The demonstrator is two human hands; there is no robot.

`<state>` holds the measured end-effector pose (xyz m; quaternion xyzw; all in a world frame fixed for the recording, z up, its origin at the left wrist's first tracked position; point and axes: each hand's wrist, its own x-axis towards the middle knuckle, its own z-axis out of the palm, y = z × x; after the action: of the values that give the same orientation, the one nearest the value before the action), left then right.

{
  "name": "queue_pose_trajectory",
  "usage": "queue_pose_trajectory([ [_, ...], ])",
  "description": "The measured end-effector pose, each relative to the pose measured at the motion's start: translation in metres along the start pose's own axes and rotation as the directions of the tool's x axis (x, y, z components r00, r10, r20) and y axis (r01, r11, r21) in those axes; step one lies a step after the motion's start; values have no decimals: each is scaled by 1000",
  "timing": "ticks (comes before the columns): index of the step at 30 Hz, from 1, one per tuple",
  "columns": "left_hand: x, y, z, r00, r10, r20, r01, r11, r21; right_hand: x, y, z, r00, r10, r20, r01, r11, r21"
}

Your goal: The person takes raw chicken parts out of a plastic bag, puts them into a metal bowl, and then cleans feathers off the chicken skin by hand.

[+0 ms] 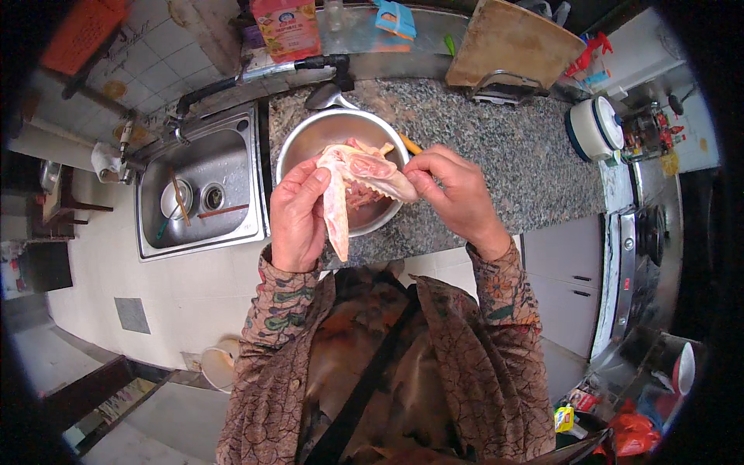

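Note:
A raw poultry wing [367, 166], pale with yellowish skin, is stretched between my hands over a steel bowl [306, 138]. My left hand [298, 217] is closed on its left end, thumb on top, with a long pointed part hanging down past the bowl's near rim. At the other end, the fingers of my right hand [456, 190] pinch the skin edge near the bowl's right rim. Pieces of raw reddish meat [363, 197] lie in the bowl, partly hidden under the wing.
Left of the bowl is a steel sink [254, 139] holding a small dish and chopsticks. A ladle [328, 98] lies behind the bowl. Farther back are a pink package [287, 29] and a cutting board [513, 43]. A white cooker [597, 128] and a stove [626, 263] stand right.

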<state>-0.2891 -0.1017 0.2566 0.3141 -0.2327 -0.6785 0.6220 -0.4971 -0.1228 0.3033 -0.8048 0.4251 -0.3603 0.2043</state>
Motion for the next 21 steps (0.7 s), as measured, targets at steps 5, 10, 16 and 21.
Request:
queue_pose_trajectory([
  [5, -2, 1, 1, 1000, -21, -12, 21, 1000, 17, 0, 6, 2, 1000, -13, 20, 14, 999, -40],
  [10, -1, 2, -1, 998, -63, -32, 62, 998, -12, -7, 17, 4, 938, 344, 34, -337, 888, 312],
  [16, 0, 3, -2, 997, -77, -21, 77, 997, -30, -7, 5, 4, 961, 241, 133, -274, 868, 414],
  [21, 1, 1, -5, 995, -99, 29, 101, 991, -85, -11, 6, 15, 917, 365, 160, -383, 697, 605],
])
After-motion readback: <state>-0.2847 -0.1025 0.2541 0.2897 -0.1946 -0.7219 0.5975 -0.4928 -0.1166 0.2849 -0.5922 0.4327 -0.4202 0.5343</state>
